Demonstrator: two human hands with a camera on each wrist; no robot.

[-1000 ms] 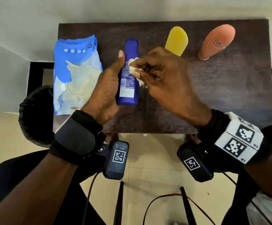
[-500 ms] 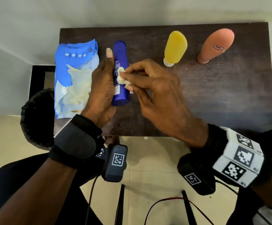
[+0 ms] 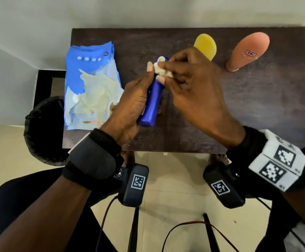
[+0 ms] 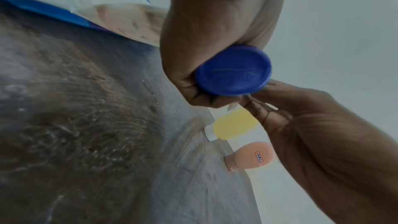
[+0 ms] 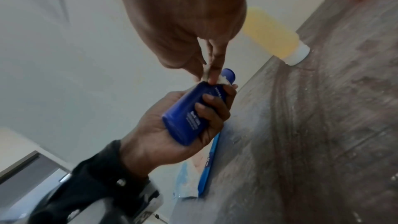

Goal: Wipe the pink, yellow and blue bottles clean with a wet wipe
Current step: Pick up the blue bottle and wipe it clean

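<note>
While the table (image 3: 257,110) and the big blue wipes packet (image 3: 91,84) on its left side lie where they lay a second ago, the action has moved along the blue bottle (image 3: 152,104). The left hand (image 3: 129,106) holds it clear of the tabletop, fingers curled round its lower body, base toward the person. The right hand (image 3: 197,91) has slid its wad up from the label area at mid-body to the far tip, where its fingers pinch the wet wipe (image 3: 161,70) against the bottle's end. That suggests the body is largely covered and this bottle is nearly finished. Behind the hands, the yellow bottle (image 3: 205,47) and the pink bottle (image 3: 248,51) stand cap-down near the far edge, untouched by either hand; whether they are already clean I cannot tell.
</note>
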